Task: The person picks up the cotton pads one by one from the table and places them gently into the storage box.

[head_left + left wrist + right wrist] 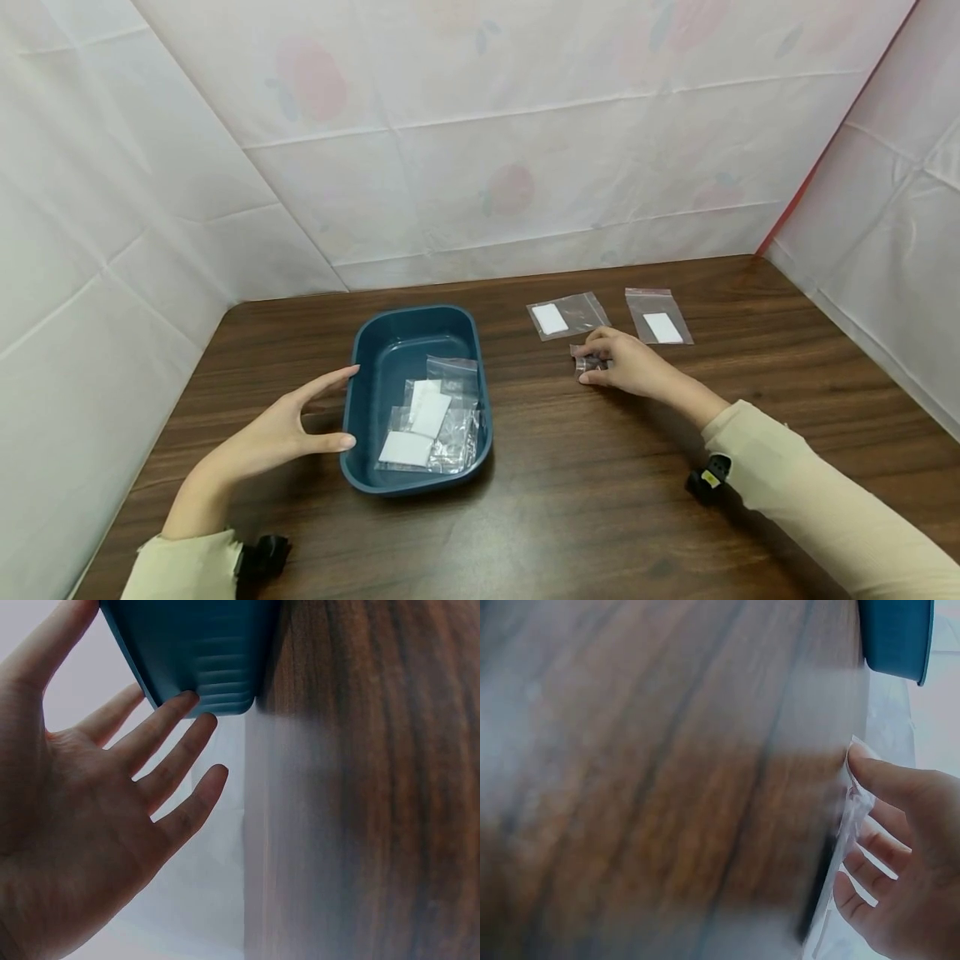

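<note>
A dark blue plastic tub (417, 317) stands on the table, with several clear zip bags (453, 379) holding white cards inside it. My left hand (281, 433) is at the tub's left side, fingers and thumb spread, their tips at its wall; the left wrist view shows the fingers straight against the ribbed side. At the right, my right hand (626, 362) pinches a clear plastic bag (585, 363) between thumb and fingers, low over the table. In the right wrist view this crumpled bag (849, 817) stands up partly from the table; its contents are hidden.
Two more zip bags with white cards lie behind my right hand: one bag (577, 315) close to it, the other bag (658, 302) farther right. The brown wooden table (525, 517) meets pale fabric walls (480, 167) at the back and sides.
</note>
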### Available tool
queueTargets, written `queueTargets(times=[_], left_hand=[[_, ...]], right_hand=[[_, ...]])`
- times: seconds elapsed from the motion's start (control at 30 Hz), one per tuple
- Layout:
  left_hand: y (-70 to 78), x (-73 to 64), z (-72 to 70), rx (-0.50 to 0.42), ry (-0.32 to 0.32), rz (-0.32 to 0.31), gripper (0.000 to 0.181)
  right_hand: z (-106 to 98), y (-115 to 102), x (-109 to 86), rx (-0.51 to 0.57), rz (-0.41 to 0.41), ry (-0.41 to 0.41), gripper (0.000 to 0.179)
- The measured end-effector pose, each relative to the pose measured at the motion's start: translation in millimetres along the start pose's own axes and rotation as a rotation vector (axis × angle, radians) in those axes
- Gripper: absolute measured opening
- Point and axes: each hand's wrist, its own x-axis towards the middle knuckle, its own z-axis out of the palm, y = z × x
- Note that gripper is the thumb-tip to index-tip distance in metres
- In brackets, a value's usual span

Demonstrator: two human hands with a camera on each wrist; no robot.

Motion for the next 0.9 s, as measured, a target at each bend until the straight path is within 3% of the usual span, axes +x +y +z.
queueTargets(times=[0.43, 0.9], left_hand=[[-3.5, 0.6, 0.4, -0.004, 0.004, -0.003, 0.085], [-3.8, 1.3, 0.2, -0.014, -0.003, 0.001, 0.085]], right_hand=[[-11.6, -4.8, 1.2, 0.066, 0.108, 0.043, 0.036], [-25.9, -17.8, -4.9, 0.064, 0.062, 0.186, 0.036]])
